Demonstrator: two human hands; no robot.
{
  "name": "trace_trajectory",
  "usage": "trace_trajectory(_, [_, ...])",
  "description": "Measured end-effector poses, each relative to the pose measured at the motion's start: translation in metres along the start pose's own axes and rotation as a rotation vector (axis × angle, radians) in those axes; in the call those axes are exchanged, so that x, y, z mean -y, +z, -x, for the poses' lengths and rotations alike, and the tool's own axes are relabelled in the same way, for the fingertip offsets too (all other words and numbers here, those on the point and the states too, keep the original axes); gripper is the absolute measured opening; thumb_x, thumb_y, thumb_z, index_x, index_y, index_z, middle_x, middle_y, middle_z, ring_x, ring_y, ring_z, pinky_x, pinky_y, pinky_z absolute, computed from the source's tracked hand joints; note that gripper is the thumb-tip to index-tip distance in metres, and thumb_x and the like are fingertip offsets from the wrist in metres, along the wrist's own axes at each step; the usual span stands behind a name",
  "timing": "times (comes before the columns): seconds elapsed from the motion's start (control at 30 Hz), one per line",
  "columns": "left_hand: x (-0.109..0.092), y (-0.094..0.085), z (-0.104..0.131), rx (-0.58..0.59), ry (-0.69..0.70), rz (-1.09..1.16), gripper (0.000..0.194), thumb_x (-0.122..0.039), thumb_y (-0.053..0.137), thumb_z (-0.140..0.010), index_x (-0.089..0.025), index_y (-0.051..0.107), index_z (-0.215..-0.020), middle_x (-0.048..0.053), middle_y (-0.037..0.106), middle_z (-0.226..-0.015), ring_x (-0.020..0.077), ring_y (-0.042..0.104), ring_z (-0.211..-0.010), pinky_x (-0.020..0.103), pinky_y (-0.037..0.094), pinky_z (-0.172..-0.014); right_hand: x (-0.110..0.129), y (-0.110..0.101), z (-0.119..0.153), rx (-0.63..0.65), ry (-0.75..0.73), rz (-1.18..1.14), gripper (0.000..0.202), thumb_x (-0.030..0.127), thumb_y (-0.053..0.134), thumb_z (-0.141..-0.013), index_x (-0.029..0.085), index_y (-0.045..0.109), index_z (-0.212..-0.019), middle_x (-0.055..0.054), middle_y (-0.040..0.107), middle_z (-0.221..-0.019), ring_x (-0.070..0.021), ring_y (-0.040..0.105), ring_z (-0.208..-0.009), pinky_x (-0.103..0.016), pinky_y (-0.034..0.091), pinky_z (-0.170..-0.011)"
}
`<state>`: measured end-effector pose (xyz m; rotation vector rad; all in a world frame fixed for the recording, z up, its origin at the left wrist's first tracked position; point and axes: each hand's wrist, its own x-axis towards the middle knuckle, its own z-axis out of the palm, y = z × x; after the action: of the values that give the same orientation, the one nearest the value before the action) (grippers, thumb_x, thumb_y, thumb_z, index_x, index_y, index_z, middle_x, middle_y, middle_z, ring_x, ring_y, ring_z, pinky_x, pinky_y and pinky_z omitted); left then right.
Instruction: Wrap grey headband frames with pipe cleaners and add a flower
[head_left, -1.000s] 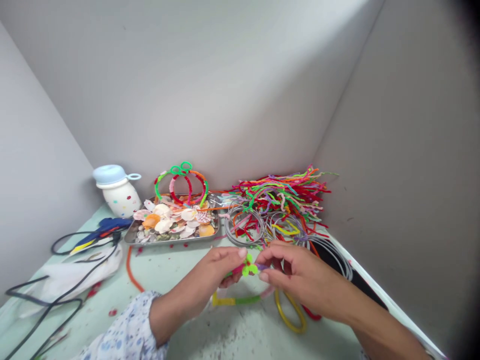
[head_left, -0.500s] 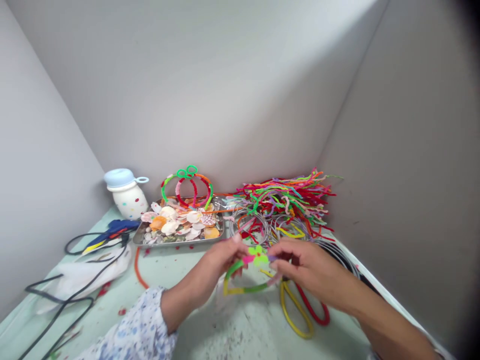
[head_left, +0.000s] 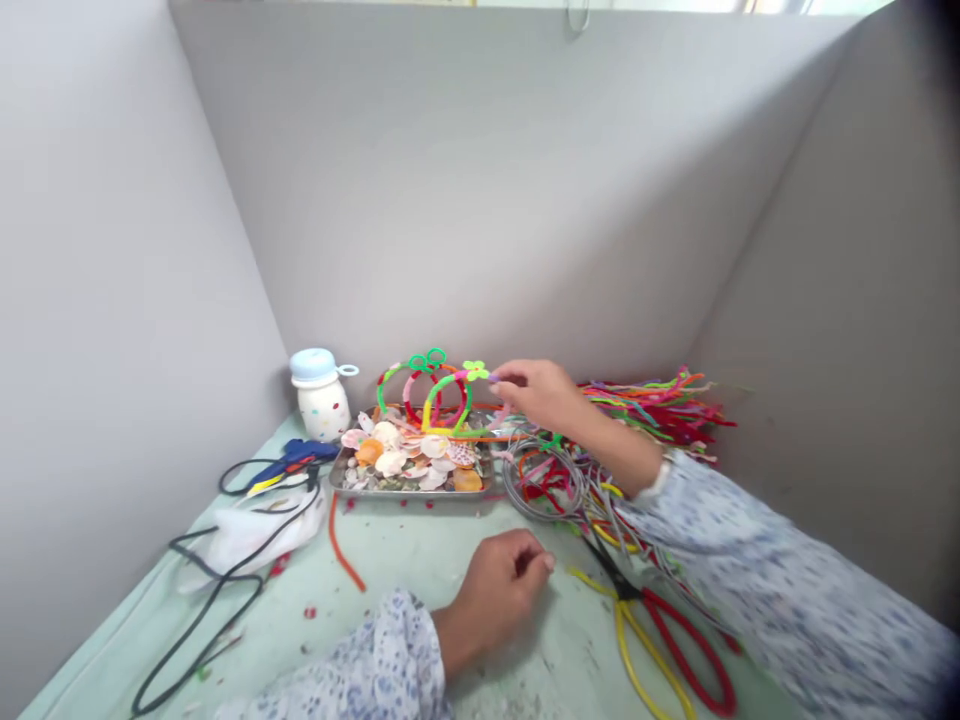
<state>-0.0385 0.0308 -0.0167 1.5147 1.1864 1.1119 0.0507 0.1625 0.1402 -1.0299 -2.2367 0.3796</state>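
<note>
Between its thumb and fingers, my right hand (head_left: 541,395) holds a multicoloured pipe-cleaner hoop (head_left: 437,393) topped by a lime-green flower (head_left: 475,371). It is over the right side of a metal tray (head_left: 420,493) filled with seashells (head_left: 390,460). Just behind it stand other pipe-cleaner hoops (head_left: 381,393) with green loops on top. Low over the table, my left hand (head_left: 495,585) is curled closed, and I see nothing in it. To its right lie scissors (head_left: 628,595) with one red and one yellow handle.
Behind my right arm lies a heap of colourful pipe cleaners (head_left: 675,400), with coiled grey wire (head_left: 544,480) in front. At left are a white bottle (head_left: 324,405) with a blue lid, a blue-handled tool (head_left: 296,455), a plastic bag (head_left: 255,535) and black cable (head_left: 180,640). Grey panels (head_left: 487,200) enclose the table.
My right hand has carried the flowered hoop away from me and left to the shell tray. My left hand has let go of it and lowered toward the table. The view has tilted up.
</note>
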Motion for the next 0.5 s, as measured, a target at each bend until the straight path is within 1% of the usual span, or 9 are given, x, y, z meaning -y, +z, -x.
trace_trajectory(0.07, [0.003,-0.001,0.001,0.03,0.021,-0.061,0.019,-0.028,0.059,-0.077,-0.015,0.063,-0.064,-0.002,0.05,-0.057,0.0118,0.042,-0.056,0.024,0.028,-0.054,0.015,0.03,-0.029,0.028,-0.067,0.018,0.022,0.024,0.054,-0.084,0.019,0.071,-0.096,0.001,0.07,-0.071,-0.0118,0.063,-0.058,-0.021,0.044,-0.058])
trace_trajectory(0.13, [0.005,-0.003,0.001,0.063,0.053,-0.186,0.018,-0.026,0.056,-0.078,-0.015,0.065,-0.068,-0.001,0.053,-0.059,0.0123,0.044,-0.057,0.024,0.029,-0.054,0.03,0.057,-0.055,0.058,-0.144,0.039,0.022,0.02,0.054,-0.084,0.022,0.072,-0.095,0.001,0.072,-0.077,-0.0125,0.065,-0.067,-0.021,0.045,-0.065])
trace_trajectory(0.23, [0.005,-0.006,0.001,0.098,0.064,-0.251,0.02,-0.026,0.053,-0.079,-0.015,0.069,-0.074,0.001,0.059,-0.063,0.0127,0.048,-0.057,0.024,0.03,-0.053,0.051,0.091,-0.088,0.091,-0.249,0.075,0.022,0.018,0.056,-0.082,0.022,0.074,-0.095,-0.001,0.073,-0.091,-0.0141,0.065,-0.081,-0.02,0.044,-0.073])
trace_trajectory(0.37, [0.008,-0.009,0.002,0.159,0.061,-0.246,0.025,-0.027,0.05,-0.08,-0.014,0.072,-0.08,0.004,0.066,-0.068,0.0143,0.049,-0.058,0.025,0.033,-0.052,0.068,0.121,-0.122,0.136,-0.342,0.122,0.027,0.016,0.053,-0.084,0.021,0.073,-0.101,-0.004,0.072,-0.103,-0.0153,0.064,-0.091,-0.021,0.043,-0.081])
trace_trajectory(0.43, [0.011,-0.009,0.001,0.18,0.048,-0.248,0.026,-0.028,0.05,-0.08,-0.014,0.072,-0.082,0.005,0.068,-0.07,0.0159,0.051,-0.058,0.026,0.036,-0.053,0.073,0.13,-0.134,0.16,-0.374,0.148,0.028,0.015,0.052,-0.084,0.021,0.073,-0.102,-0.004,0.072,-0.105,-0.0162,0.063,-0.094,-0.021,0.042,-0.083])
trace_trajectory(0.5, [0.013,-0.01,-0.001,0.193,0.039,-0.227,0.026,-0.028,0.051,-0.081,-0.015,0.073,-0.085,0.007,0.07,-0.077,0.0196,0.056,-0.065,0.029,0.042,-0.059,0.076,0.137,-0.143,0.176,-0.394,0.173,0.028,0.016,0.051,-0.085,0.02,0.072,-0.103,-0.006,0.072,-0.104,-0.0171,0.064,-0.094,-0.022,0.043,-0.083])
